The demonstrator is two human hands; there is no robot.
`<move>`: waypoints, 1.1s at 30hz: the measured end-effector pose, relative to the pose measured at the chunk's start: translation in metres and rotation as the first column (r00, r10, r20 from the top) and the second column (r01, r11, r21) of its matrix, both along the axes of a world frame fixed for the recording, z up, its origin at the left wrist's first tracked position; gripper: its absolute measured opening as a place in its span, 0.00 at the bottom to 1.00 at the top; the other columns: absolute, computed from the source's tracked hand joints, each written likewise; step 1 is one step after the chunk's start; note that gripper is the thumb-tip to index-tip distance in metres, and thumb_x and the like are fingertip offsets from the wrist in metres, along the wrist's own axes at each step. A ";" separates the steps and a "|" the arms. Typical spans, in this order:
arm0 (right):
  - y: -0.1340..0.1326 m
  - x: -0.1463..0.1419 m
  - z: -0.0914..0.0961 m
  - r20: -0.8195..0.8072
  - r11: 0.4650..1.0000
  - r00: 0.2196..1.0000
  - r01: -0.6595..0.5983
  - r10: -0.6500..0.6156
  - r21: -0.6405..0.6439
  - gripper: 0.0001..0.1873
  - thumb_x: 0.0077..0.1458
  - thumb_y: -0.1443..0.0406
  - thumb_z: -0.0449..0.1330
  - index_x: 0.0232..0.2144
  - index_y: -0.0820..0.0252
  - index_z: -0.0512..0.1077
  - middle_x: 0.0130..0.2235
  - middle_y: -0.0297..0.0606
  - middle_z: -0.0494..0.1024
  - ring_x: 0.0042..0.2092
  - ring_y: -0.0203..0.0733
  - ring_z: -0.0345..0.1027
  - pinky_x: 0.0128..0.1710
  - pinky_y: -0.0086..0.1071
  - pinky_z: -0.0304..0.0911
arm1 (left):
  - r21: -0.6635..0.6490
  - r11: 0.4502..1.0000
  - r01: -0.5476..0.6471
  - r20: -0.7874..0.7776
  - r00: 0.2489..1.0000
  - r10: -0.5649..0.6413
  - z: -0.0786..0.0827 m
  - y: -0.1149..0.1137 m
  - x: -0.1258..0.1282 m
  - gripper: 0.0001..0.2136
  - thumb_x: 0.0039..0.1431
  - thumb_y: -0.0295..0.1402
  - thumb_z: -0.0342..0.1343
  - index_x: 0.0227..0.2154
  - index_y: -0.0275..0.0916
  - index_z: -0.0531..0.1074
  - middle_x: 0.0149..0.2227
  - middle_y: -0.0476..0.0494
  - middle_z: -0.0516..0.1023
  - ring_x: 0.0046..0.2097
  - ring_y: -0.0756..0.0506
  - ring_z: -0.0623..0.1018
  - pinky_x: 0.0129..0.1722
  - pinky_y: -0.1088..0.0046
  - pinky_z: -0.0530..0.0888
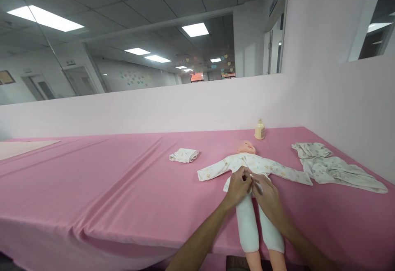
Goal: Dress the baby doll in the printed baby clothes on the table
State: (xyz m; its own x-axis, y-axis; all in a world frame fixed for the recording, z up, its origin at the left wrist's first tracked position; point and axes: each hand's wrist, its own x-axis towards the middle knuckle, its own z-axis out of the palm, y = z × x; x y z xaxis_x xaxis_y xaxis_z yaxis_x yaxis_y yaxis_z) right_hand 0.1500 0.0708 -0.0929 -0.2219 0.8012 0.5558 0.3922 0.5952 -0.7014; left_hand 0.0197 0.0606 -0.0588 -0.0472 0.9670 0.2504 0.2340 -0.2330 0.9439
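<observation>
A baby doll point(246, 147) lies on its back near the table's front edge, its feet toward me. It wears a white patterned long-sleeved baby shirt point(219, 169) with both sleeves stretched out sideways, and pale trousers point(247, 223). My left hand point(240, 185) pinches the shirt's front at the doll's belly. Close beside it, my right hand point(266, 192) is also closed on the shirt front, its fingertips near the left ones. A small white bit of cloth or tie shows between the fingertips; its exact kind is hidden.
A pink sheet point(138, 188) with creases covers the table. A folded patterned cloth point(184, 155) lies left of the doll, crumpled patterned baby clothes point(336, 168) at the right. Behind the doll's head stands a cream pump bottle point(259, 131). A white wall and mirror point(154, 36) bound the back.
</observation>
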 end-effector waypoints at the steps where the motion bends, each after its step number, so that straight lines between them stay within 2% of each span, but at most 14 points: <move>1: -0.001 0.000 0.000 0.002 0.999 1.000 0.027 -0.027 -0.018 0.15 0.62 0.60 0.50 0.48 0.55 0.70 0.46 0.42 0.76 0.48 0.47 0.69 0.47 0.44 0.67 | 0.001 1.000 -0.010 0.005 1.000 0.010 0.000 0.000 0.001 0.05 0.53 0.27 0.49 0.34 0.38 0.66 0.24 0.53 0.70 0.20 0.54 0.65 0.21 0.78 0.61; 3: -0.002 0.000 -0.002 0.022 0.998 0.998 0.063 -0.063 0.005 0.18 0.62 0.60 0.50 0.51 0.56 0.68 0.48 0.43 0.75 0.50 0.48 0.69 0.49 0.46 0.66 | -0.002 1.000 -0.020 0.024 1.000 0.020 0.000 0.000 0.002 0.06 0.52 0.27 0.49 0.34 0.39 0.65 0.25 0.54 0.69 0.21 0.54 0.66 0.21 0.78 0.62; 7: -0.003 -0.001 -0.004 0.059 0.990 0.995 0.068 -0.075 0.122 0.15 0.61 0.64 0.50 0.47 0.57 0.71 0.48 0.45 0.75 0.51 0.50 0.66 0.53 0.49 0.63 | 0.009 1.000 -0.021 0.074 0.997 0.020 0.001 0.002 -0.001 0.05 0.52 0.29 0.52 0.33 0.39 0.63 0.25 0.55 0.66 0.23 0.55 0.66 0.23 0.79 0.63; 10: -0.003 0.000 -0.005 0.067 0.991 0.996 0.055 -0.063 0.119 0.15 0.60 0.66 0.49 0.47 0.57 0.71 0.48 0.44 0.74 0.50 0.50 0.66 0.51 0.49 0.64 | 0.002 1.000 -0.011 0.096 0.995 0.011 0.002 0.003 -0.002 0.04 0.53 0.30 0.51 0.31 0.39 0.61 0.24 0.56 0.63 0.22 0.56 0.63 0.22 0.80 0.61; 14: -0.003 0.003 -0.004 0.080 0.994 0.997 0.009 -0.018 0.112 0.17 0.59 0.67 0.50 0.48 0.55 0.70 0.49 0.42 0.73 0.50 0.49 0.66 0.51 0.48 0.65 | -0.031 0.999 -0.015 0.079 0.997 0.017 0.002 0.001 -0.002 0.04 0.55 0.31 0.50 0.34 0.39 0.63 0.27 0.54 0.65 0.22 0.55 0.63 0.21 0.80 0.61; 17: -0.004 0.006 -0.003 0.082 0.996 0.996 0.009 -0.016 0.084 0.18 0.58 0.66 0.51 0.50 0.54 0.69 0.49 0.42 0.73 0.51 0.48 0.66 0.51 0.47 0.65 | 0.002 0.999 -0.037 -0.009 0.999 0.037 0.002 -0.005 -0.003 0.08 0.56 0.30 0.49 0.39 0.39 0.65 0.30 0.51 0.69 0.28 0.53 0.68 0.28 0.78 0.67; 19: -0.005 0.009 -0.002 0.077 0.997 0.997 0.026 -0.031 0.066 0.18 0.58 0.65 0.51 0.51 0.53 0.69 0.50 0.42 0.72 0.52 0.50 0.65 0.52 0.49 0.64 | 0.043 0.997 -0.057 -0.140 0.988 0.063 0.002 -0.013 -0.004 0.11 0.55 0.28 0.51 0.42 0.39 0.68 0.35 0.47 0.73 0.36 0.49 0.72 0.37 0.73 0.72; 22: -0.008 0.015 -0.003 0.074 0.999 0.997 0.016 -0.019 0.041 0.17 0.58 0.65 0.51 0.49 0.54 0.70 0.50 0.44 0.72 0.53 0.52 0.65 0.54 0.50 0.63 | 0.117 0.991 -0.060 -0.344 0.934 0.097 -0.001 -0.030 -0.009 0.16 0.55 0.28 0.52 0.47 0.40 0.68 0.47 0.42 0.74 0.50 0.44 0.72 0.52 0.63 0.70; 25: -0.003 0.031 -0.008 0.050 0.999 0.998 0.035 -0.036 0.026 0.15 0.58 0.62 0.52 0.47 0.55 0.71 0.51 0.44 0.72 0.54 0.52 0.65 0.55 0.48 0.63 | 0.208 0.978 -0.027 -0.494 0.860 0.129 -0.009 -0.050 -0.020 0.18 0.58 0.30 0.53 0.53 0.41 0.67 0.54 0.38 0.71 0.58 0.40 0.68 0.57 0.57 0.67; 27: 0.006 0.049 -0.014 0.028 0.994 0.994 0.109 -0.109 0.008 0.15 0.58 0.59 0.53 0.44 0.56 0.72 0.50 0.44 0.72 0.53 0.51 0.65 0.54 0.48 0.64 | 0.243 0.969 -0.036 -0.560 0.811 0.171 -0.017 -0.061 -0.032 0.18 0.61 0.35 0.52 0.54 0.41 0.66 0.56 0.36 0.70 0.58 0.39 0.68 0.57 0.55 0.68; 29: 0.018 0.072 -0.021 0.033 0.980 0.980 0.200 -0.199 -0.026 0.15 0.57 0.58 0.52 0.42 0.57 0.72 0.48 0.44 0.74 0.52 0.51 0.67 0.53 0.48 0.64 | 0.251 0.963 -0.097 -0.595 0.770 0.233 -0.025 -0.067 -0.045 0.17 0.63 0.39 0.51 0.53 0.42 0.67 0.54 0.37 0.71 0.56 0.39 0.70 0.54 0.56 0.72; 31: 0.027 0.094 -0.028 0.072 0.962 0.962 0.267 -0.262 -0.061 0.16 0.55 0.58 0.51 0.40 0.58 0.72 0.46 0.45 0.75 0.50 0.52 0.68 0.52 0.49 0.64 | 0.261 0.952 -0.158 -0.624 0.725 0.291 -0.031 -0.066 -0.057 0.15 0.64 0.40 0.49 0.50 0.42 0.69 0.51 0.39 0.74 0.52 0.40 0.74 0.49 0.58 0.75; 33: 0.031 0.111 -0.034 0.120 0.954 0.953 0.287 -0.277 -0.081 0.15 0.54 0.58 0.51 0.39 0.58 0.72 0.46 0.45 0.76 0.50 0.53 0.68 0.51 0.50 0.64 | 0.314 0.938 -0.150 -0.662 0.673 0.329 -0.034 -0.060 -0.064 0.12 0.65 0.39 0.48 0.46 0.42 0.71 0.46 0.41 0.77 0.47 0.41 0.76 0.45 0.61 0.76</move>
State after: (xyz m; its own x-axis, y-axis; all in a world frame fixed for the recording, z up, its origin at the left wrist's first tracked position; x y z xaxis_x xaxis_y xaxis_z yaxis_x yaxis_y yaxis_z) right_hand 0.2606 0.1022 -0.1273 -0.0326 0.8882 0.4583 0.6099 0.3810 -0.6949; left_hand -0.0443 0.0001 -0.0930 0.0045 0.8631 0.5051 0.8761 -0.2469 0.4140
